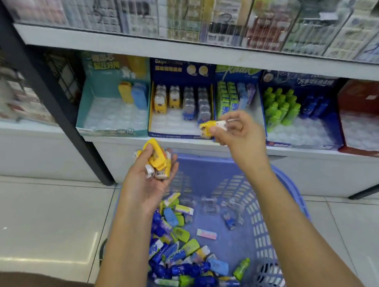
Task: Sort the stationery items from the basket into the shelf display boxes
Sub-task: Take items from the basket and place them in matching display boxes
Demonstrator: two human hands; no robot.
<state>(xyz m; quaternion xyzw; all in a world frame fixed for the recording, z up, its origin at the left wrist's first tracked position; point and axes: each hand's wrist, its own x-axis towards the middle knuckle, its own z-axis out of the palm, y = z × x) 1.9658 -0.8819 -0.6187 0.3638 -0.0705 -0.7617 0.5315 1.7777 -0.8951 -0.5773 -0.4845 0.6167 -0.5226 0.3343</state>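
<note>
Shelf display boxes (102, 67) were ranged above the blue basket (295, 202). One yellow-and-white item (206, 127) was pinched crosswise in the right hand (239, 135), just before the navy box (182, 70), whose matching yellow row lay up-left. More yellow items (155, 160) were gripped in the lower left hand (149, 183).

A single wide head-worn view — looking forward and down from close above the basket (204, 171), facing the shelf (217, 55) just ahead

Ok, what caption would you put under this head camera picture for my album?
Right hand pinches a yellow item near the shelf boxes; left hand holds more above the blue basket.
</note>
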